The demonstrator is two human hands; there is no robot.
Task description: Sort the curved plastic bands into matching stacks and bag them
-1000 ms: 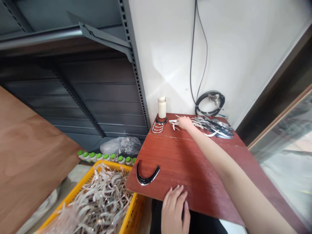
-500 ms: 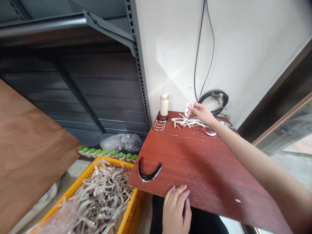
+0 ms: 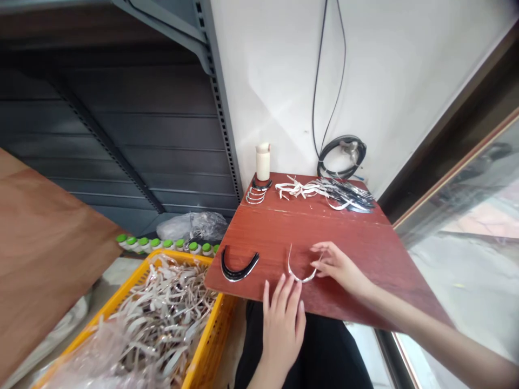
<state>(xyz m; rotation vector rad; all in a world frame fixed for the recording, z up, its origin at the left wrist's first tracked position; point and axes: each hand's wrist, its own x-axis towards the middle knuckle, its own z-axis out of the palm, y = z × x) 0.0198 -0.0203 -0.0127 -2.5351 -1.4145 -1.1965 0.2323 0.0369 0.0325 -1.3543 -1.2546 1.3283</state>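
The table (image 3: 263, 232) looks like smooth wood with a faint sheen. On it, the curved strip (image 3: 310, 277) has a shiny, metallic finish; the arcs (image 3: 239, 274) are glossy. Left of the table, the basket (image 3: 221, 313) looks plastic, the bag (image 3: 190, 226) crinkled film.

A workshop, probably, given the worktable (image 3: 263, 229), metal shelving (image 3: 170, 151) and laden crate (image 3: 218, 324).

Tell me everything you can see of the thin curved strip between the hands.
The curved strip is slender, silvery-white and shiny, like metal or plastic. It bends into a U, open end pointing away from the person. The right hand's fingers are at its right arm; the left hand's fingertips are at the bend, contact unclear. It's over the red-brown tabletop, near the front edge; whether it rests there is unclear.
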